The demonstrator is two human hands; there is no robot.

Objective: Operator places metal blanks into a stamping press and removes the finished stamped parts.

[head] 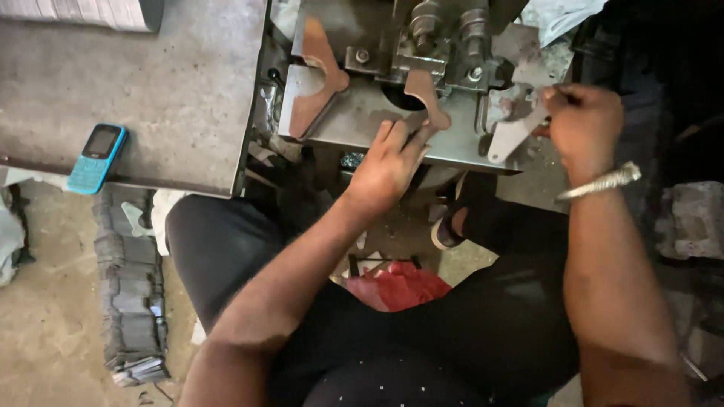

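Left hand point(388, 166): fingers flat on brown plate point(426, 102), nothing held.
Right hand point(584, 128): grip closed on grey plate point(513, 132).
Plates: flat, notched metal, on press point(354, 120), 12 o'clock.
Phone point(96, 158): bench point(151, 90), 9 o'clock.

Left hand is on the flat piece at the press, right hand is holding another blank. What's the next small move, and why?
Probably nudge the flat metal piece further under the die: the left hand only rests on its near end, and the right hand holds a blank off to the side.
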